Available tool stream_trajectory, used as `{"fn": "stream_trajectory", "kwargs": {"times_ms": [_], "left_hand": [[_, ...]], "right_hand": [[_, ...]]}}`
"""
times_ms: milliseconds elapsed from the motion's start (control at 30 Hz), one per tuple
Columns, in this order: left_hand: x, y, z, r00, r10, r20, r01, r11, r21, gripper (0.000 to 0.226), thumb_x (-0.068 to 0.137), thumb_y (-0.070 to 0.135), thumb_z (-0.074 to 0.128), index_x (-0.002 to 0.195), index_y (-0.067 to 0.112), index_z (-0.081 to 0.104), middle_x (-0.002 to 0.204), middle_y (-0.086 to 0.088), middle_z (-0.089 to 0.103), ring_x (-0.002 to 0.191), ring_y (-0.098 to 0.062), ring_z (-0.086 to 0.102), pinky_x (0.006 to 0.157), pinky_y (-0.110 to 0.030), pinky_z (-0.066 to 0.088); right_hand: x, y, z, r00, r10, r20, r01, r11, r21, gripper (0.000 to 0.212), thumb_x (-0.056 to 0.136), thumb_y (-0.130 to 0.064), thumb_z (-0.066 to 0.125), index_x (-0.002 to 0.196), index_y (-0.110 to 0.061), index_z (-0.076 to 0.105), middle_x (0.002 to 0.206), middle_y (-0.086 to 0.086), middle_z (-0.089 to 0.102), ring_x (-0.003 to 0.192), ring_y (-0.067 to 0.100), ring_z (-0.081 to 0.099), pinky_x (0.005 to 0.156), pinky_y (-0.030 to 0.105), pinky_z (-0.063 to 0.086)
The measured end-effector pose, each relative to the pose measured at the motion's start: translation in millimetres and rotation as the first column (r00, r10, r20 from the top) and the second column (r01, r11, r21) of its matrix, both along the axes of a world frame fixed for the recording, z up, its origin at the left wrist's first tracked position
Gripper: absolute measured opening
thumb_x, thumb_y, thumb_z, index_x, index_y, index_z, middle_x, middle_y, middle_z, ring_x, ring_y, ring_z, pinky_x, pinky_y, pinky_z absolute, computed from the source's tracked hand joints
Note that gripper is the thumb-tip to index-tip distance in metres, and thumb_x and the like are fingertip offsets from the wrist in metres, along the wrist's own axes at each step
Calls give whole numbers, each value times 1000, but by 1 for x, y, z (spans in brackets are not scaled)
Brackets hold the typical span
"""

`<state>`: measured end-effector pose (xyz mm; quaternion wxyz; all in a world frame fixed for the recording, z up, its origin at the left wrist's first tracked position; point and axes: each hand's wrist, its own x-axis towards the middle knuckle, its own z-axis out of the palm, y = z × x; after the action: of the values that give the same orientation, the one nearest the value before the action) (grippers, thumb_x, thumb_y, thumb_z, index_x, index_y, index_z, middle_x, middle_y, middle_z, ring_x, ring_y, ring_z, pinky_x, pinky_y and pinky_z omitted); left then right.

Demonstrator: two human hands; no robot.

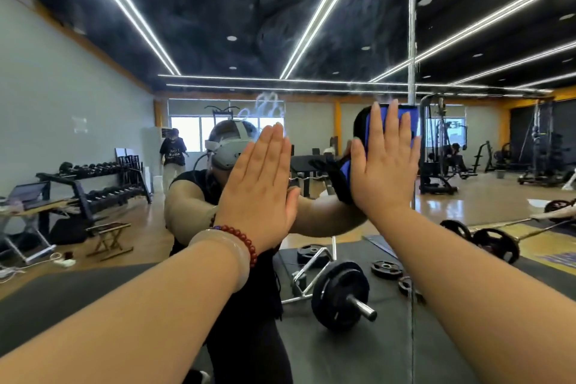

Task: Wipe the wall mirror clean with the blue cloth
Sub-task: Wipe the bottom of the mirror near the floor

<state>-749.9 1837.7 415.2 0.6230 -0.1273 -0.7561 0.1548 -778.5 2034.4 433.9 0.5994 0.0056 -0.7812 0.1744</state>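
While the wall mirror (218, 25) fills almost the whole view, the blue cloth (370, 131) is pressed flat against the glass by the right hand (385, 165), whose fingers are held straight and close together, pointing upward. The cloth is trapped between palm and mirror, just left of a vertical seam (412, 40) in the glass, and its blue surface with a dark border is seen around the fingertips and beside the thumb. It is not curled round or pinched; it is kept in place by the flat palm alone. The left hand (258, 190) is laid open on the bare glass beside it, fingers straight and together, tilted toward the right. The two hands are near each other but apart. A red bead bracelet (246, 240) and a pale bangle (224, 246) are worn on the left wrist. Whitish looping smears (265, 106) are seen on the glass above the left hand. Reflected in the mirror are a loaded barbell (343, 296) on a dark mat and a dumbbell rack (93, 178) at the left.
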Motion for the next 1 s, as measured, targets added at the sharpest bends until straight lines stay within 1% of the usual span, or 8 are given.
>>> {"fn": "stream_trajectory", "kwargs": {"times_ms": [167, 333, 533, 667, 767, 833, 933, 1000], "left_hand": [[0, 0, -1, 1000, 15, 0, -15, 1000, 7, 71, 94, 44, 14, 149, 2, -2, 161, -16, 1, 149, -27, -2, 121, -42, -1], [-1, -1, -1, 1000, -17, -23, 17, 1000, -3, 72, 94, 43, 20, 149, 2, -1, 160, -15, 3, 148, -28, 3, 120, -40, -3], [2, 0, -1, 1000, -20, -20, 20, 1000, -6, 71, 94, 41, 19, 149, 1, 2, 158, -16, 3, 148, -29, 6, 120, -41, -1], [5, -2, 0, 1000, -27, 11, 28, 999, -22, 68, 93, 35, 15, 149, -1, 2, 159, -17, 1, 147, -28, 3, 120, -39, -4], [7, -7, -8, 998, -52, 26, 53, 998, -42, 68, 93, 35, 16, 149, 0, 0, 158, -17, -2, 148, -28, 0, 120, -41, -2], [9, -12, -18, 995, -97, 35, 99, 992, -74, 70, 91, 33, 25, 149, -1, 8, 159, -18, 8, 148, -29, 8, 120, -43, 6], [9, -23, -30, 994, -99, 48, 104, 985, -134, 69, 92, 34, 29, 149, -1, 10, 159, -18, 15, 148, -29, 11, 120, -43, 9], [8, -26, -33, 995, -79, 60, 86, 988, -127, 68, 94, 34, 28, 149, -1, 9, 159, -18, 15, 148, -29, 10, 120, -42, 7]], "right_hand": [[4, -15, -33, 999, 38, -37, -39, 998, -48, 64, 99, -51, 14, 155, -21, 10, 163, 3, 7, 150, 22, 3, 121, 44, 0], [6, -14, -47, 999, 50, -10, -48, 985, 165, 60, 100, -48, 13, 154, -24, 5, 162, 0, 0, 149, 18, -3, 119, 38, -9], [7, -36, 4, 998, 12, -62, -18, 996, -92, 58, 100, -41, 17, 156, -26, 12, 164, 1, 6, 150, 22, 3, 119, 41, -4], [9, -50, -52, 989, 80, -125, -38, 952, 305, 54, 100, -35, 29, 153, -24, 25, 159, 0, 18, 147, 24, 16, 119, 42, 4], [8, -27, -54, 981, 138, -135, -59, 879, 474, 52, 100, -31, 32, 151, -23, 28, 158, 1, 23, 146, 25, 20, 120, 42, 8], [8, -22, -38, 979, 149, -142, -83, 918, 388, 52, 99, -28, 33, 150, -21, 33, 157, 6, 29, 145, 26, 23, 119, 42, 11], [7, -38, -17, 973, 154, -171, -152, 988, 27, 53, 97, -19, 35, 149, -18, 37, 158, 7, 29, 147, 27, 20, 119, 40, 8], [5, -51, -28, 963, 185, -196, -179, 983, 51, 55, 93, -12, 36, 147, -14, 40, 156, 9, 33, 145, 29, 25, 118, 42, 11]]}}
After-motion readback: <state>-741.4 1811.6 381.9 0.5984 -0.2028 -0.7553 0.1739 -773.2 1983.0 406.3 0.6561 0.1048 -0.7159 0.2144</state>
